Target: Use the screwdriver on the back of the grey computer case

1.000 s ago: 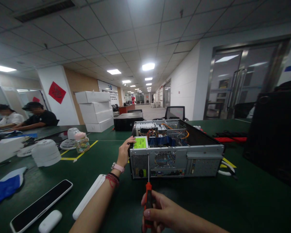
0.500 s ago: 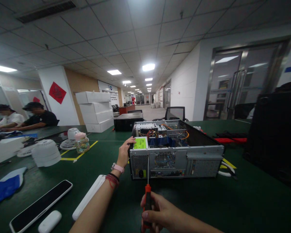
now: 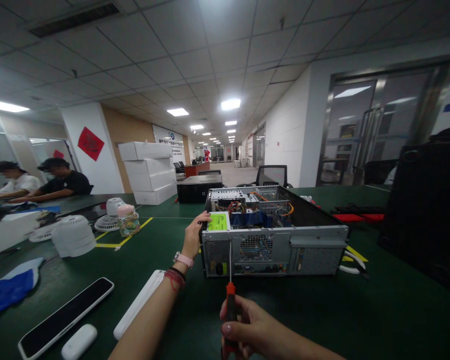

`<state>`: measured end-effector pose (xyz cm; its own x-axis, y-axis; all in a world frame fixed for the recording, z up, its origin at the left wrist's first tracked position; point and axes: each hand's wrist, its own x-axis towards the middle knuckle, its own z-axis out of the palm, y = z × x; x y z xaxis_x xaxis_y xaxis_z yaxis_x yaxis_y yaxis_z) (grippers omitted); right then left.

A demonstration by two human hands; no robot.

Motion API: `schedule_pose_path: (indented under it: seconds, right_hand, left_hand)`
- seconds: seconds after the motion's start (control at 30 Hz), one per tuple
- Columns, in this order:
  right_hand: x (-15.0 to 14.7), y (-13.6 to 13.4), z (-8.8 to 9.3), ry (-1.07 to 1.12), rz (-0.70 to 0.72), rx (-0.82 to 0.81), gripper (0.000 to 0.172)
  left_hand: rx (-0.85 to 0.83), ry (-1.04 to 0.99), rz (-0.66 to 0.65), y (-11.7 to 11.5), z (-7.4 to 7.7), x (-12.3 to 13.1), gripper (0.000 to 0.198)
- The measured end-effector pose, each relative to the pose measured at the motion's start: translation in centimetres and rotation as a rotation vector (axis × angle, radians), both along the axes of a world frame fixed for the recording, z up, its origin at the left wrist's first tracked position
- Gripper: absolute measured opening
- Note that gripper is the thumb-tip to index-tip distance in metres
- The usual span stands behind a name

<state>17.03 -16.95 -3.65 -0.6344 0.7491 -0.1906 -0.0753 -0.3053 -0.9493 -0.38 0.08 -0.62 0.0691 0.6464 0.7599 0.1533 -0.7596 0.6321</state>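
Observation:
An opened computer case (image 3: 318,254) lies on its side in front of me, its rear panel facing me. At its left end sits the power supply (image 3: 218,221) with a bright green label. My left hand (image 3: 194,234) grips the case's left rear corner beside that label, fingers over the edge. In my right hand (image 3: 243,327) is a red and black screwdriver (image 3: 230,310), held upright by its handle. Its thin shaft reaches the rear panel near the power supply's right edge. I cannot make out a screw at the tip.
On the green table (image 3: 303,320) at left lie a white-framed dark device (image 3: 65,317), a white oval case (image 3: 78,341), a long white object (image 3: 138,302), fan parts (image 3: 73,235) and a jar (image 3: 127,222). White boxes (image 3: 150,172) stand behind; a black bulk (image 3: 431,210) stands right.
The view has shifted very slightly, so everything appears a little farther right. Both hands keep their holds, and the screwdriver stays at the same spot on the rear panel.

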Motion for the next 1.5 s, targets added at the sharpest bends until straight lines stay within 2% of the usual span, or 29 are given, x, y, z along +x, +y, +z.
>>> schedule_pose_path:
  seconds: [0.2, 0.33, 0.47, 0.63, 0.77, 1.23, 1.5]
  right_hand:
    - [0.1, -0.7, 1.4, 0.109, -0.031, -0.124, 0.050]
    - [0.1, -0.9, 1.5, 0.120, -0.034, -0.105, 0.044]
    - [0.3, -0.9, 1.5, 0.133, -0.011, -0.158, 0.039]
    - [0.5, -1.0, 1.8, 0.174, 0.003, -0.212, 0.042]
    - [0.3, -1.0, 1.7, 0.167, 0.022, -0.189, 0.044]
    - [-0.2, -0.7, 0.3, 0.150, -0.044, -0.137, 0.052]
    - [0.2, -0.9, 1.4, 0.112, -0.012, -0.080, 0.054]
  left_hand:
    - [0.010, 0.001, -0.003, 0.1, -0.1, -0.1, 0.037]
    - [0.023, 0.013, 0.004, 0.1, -0.1, -0.2, 0.038]
    - [0.008, 0.020, 0.012, 0.0, 0.0, -0.1, 0.038]
    - [0.004, 0.005, -0.002, 0.0, 0.0, -0.1, 0.037]
    - [0.012, 0.007, 0.000, 0.1, -0.1, -0.1, 0.038]
    - [0.008, 0.008, 0.004, -0.2, 0.1, 0.0, 0.038]
    - [0.005, -0.011, -0.012, 0.1, -0.2, -0.1, 0.037]
